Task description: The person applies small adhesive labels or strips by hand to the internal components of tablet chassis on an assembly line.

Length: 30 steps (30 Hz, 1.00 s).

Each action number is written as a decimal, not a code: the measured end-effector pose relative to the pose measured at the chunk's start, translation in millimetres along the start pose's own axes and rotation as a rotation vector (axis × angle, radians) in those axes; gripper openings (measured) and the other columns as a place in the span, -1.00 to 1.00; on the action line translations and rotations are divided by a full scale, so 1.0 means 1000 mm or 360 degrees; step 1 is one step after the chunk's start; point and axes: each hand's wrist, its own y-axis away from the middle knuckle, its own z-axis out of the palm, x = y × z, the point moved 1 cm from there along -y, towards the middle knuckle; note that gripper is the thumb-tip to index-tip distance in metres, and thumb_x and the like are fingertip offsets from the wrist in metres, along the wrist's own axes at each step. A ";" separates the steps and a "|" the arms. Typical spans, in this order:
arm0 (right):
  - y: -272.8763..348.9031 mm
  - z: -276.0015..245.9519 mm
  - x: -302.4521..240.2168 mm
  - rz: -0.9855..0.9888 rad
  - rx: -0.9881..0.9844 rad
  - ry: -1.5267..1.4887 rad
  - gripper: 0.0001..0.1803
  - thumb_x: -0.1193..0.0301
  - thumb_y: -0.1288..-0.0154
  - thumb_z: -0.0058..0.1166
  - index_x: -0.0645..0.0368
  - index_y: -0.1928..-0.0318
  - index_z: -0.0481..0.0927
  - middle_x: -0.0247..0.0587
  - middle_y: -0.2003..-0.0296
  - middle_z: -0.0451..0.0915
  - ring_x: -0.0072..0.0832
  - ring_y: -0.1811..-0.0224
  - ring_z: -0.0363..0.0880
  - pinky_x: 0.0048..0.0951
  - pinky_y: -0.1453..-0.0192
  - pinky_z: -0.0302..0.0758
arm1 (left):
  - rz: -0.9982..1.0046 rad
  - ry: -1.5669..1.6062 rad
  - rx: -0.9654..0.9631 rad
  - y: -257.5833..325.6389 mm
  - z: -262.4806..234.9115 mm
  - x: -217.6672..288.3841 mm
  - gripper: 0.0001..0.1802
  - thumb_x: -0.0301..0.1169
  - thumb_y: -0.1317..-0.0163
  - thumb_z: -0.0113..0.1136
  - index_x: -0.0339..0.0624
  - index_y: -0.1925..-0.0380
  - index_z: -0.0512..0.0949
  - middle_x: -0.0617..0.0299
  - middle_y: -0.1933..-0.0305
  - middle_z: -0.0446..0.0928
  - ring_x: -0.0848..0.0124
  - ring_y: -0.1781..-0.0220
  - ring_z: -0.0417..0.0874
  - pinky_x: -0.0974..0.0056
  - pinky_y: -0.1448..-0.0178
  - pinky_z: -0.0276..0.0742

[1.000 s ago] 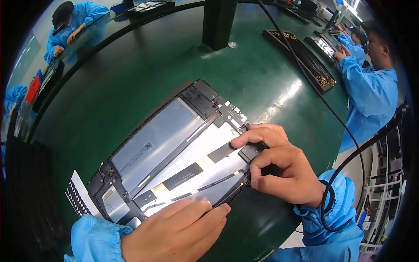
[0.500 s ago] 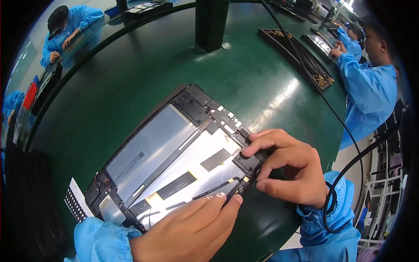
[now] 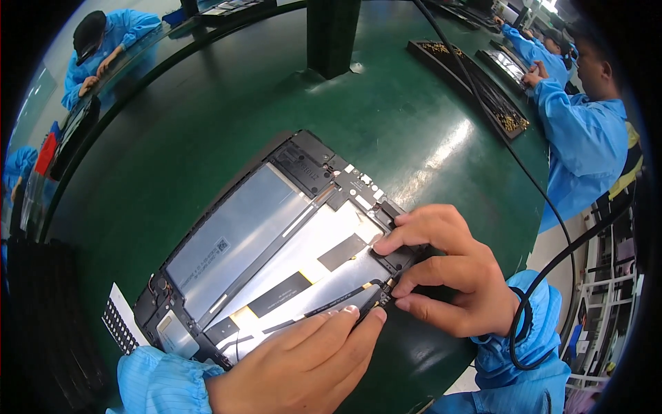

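Note:
An opened tablet [image 3: 343,220] lies at a slant on the green table, its inside facing up. It shows a large silver battery [image 3: 238,222], a bright metal plate with dark tape strips, and black modules at the corners. Across the tablet's near long edge lies my left hand [image 3: 300,362], fingers stretched out flat, thumb hidden. My right hand [image 3: 452,272] is at the right corner: the index fingertip touches a black module [image 3: 396,258], while the thumb and another finger pinch close together at the edge beside a small board. Whatever they hold there is too small to make out.
A white card with rows of black stickers [image 3: 123,319] stands by the tablet's left end. A dark post [image 3: 332,41] rises from the green table [image 3: 207,103]. A long black tray [image 3: 469,90] lies far right, crossed by a black cable [image 3: 531,178]. Co-workers in blue sit around.
My right hand has moved slightly left and nearer; its thumb and a finger have closed together at the tablet's corner. My left hand has hardly moved.

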 end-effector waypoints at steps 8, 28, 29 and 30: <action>0.001 0.004 -0.003 -0.0107 0.0049 0.0161 -0.82 0.52 0.25 0.24 0.19 0.51 0.54 -0.09 0.16 0.51 -0.17 0.10 0.37 -0.21 -0.02 0.31 | -0.0005 0.0043 -0.0011 0.001 0.001 0.000 -0.69 -0.56 0.05 0.05 -0.50 0.25 0.42 -0.09 0.04 0.40 0.10 0.11 0.47 0.19 0.05 0.44; 0.001 0.001 -0.006 -0.0263 0.0171 0.0414 -0.78 0.56 0.29 0.21 0.21 0.47 0.54 -0.15 0.26 0.52 -0.24 0.25 0.39 -0.35 0.20 0.37 | -0.0067 0.0145 -0.0022 -0.004 0.001 -0.002 -0.67 -0.56 0.13 0.09 -0.48 0.28 0.43 -0.07 0.04 0.38 0.10 0.10 0.44 0.18 0.07 0.42; 0.002 0.001 -0.005 -0.0262 0.0172 0.0417 -0.78 0.56 0.29 0.21 0.21 0.47 0.54 -0.15 0.26 0.52 -0.24 0.25 0.39 -0.35 0.20 0.37 | -0.0055 0.0136 -0.0018 -0.004 0.001 -0.002 -0.67 -0.56 0.14 0.09 -0.48 0.28 0.43 -0.07 0.04 0.38 0.10 0.10 0.44 0.18 0.07 0.42; 0.002 0.002 -0.003 -0.0302 0.0156 0.0429 -0.78 0.55 0.29 0.21 0.21 0.47 0.55 -0.14 0.25 0.51 -0.25 0.25 0.39 -0.35 0.20 0.37 | -0.0043 0.0126 -0.0014 -0.004 0.001 -0.002 -0.67 -0.56 0.14 0.10 -0.48 0.28 0.43 -0.07 0.04 0.38 0.11 0.10 0.44 0.18 0.07 0.42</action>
